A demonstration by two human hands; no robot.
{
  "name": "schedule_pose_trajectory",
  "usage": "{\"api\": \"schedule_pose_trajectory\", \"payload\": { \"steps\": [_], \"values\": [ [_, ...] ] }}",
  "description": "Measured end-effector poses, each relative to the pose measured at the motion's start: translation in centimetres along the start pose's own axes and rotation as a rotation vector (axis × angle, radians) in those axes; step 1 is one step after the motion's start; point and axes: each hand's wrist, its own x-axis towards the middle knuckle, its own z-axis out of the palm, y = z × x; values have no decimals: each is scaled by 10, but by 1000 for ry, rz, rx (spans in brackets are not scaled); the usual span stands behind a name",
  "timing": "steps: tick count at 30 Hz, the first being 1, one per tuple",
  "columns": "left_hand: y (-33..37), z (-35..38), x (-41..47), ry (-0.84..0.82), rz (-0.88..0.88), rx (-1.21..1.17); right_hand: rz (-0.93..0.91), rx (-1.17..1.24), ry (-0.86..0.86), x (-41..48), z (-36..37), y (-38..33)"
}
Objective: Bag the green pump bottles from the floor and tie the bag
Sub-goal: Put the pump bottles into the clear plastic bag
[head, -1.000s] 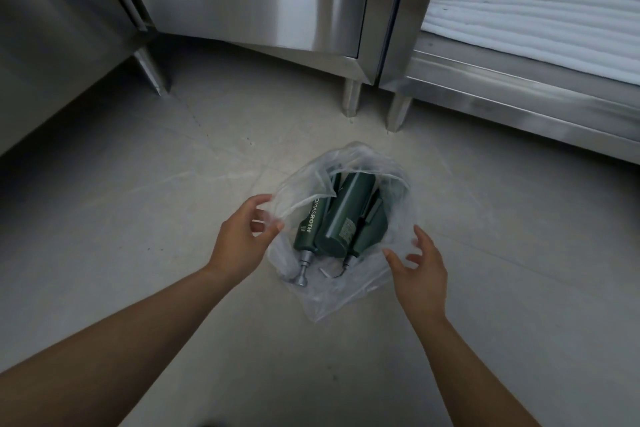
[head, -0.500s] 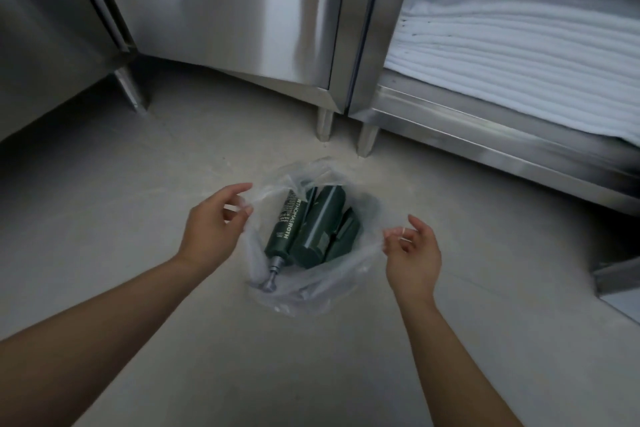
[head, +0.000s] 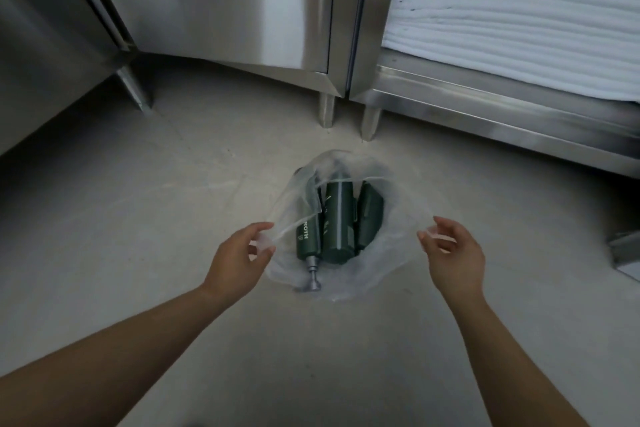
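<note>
Below, pale floor [head: 138, 218] by steel cabinets [head: 225, 3], both hands pinching the bag [head: 398, 218] rim over green bottles [head: 337, 222]

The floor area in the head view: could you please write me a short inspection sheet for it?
Surface: pale floor, bare, faint scuffs.
Job's things: clear plastic bag on the floor, mouth open; three green pump bottles lying inside, one metal pump head pointing toward the person.
Clutter: nothing seen.
Grips: left hand pinches the bag's left edge; right hand pinches its right edge; bag not yet tied.
Cables: nothing seen.
Surroundings: steel cabinets on legs behind; folded white cloth on an open shelf at right; a metal object at the right edge, unclear.
</note>
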Motion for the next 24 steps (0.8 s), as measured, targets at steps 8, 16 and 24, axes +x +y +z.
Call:
{"api": "schedule_pose_trajectory", "payload": {
  "steps": [8,16,24],
  "values": [
    [8,-3,24,10,179,95,-394,-182,-76,-12,21,-54],
    [-23,-5,30,-83,122,177,-323,-441,-527,-35,95,-25],
    [-42,-1,34,-91,64,120,-324,-497,-429,-13,92,7]
  ]
}}
